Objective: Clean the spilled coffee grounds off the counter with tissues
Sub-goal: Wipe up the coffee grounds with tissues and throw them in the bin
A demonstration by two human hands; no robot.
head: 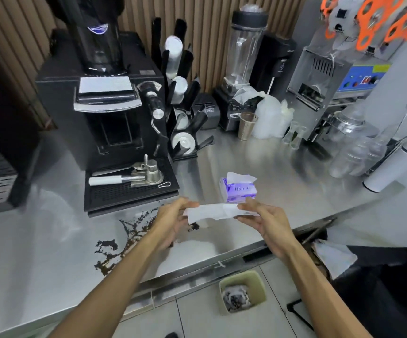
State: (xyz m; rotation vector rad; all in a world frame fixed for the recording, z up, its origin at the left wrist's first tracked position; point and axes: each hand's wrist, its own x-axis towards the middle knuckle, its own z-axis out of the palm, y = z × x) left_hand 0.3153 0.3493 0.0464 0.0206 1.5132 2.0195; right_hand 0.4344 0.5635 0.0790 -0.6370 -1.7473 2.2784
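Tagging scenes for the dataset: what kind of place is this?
Probably a cafe or drink-shop prep counter. A coffee machine, a cup rack, a blender and what looks like a cup sealer stand along the back of a steel counter.

Far side: ribbed tan slat wall (209, 32). Near: pale tiled floor (197, 318) with grey grout lines. A small beige bin (261, 289) stands on it, right of centre.

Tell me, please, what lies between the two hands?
A tissue, pinched at its ends by the left hand and right hand, spans the gap in the head view.
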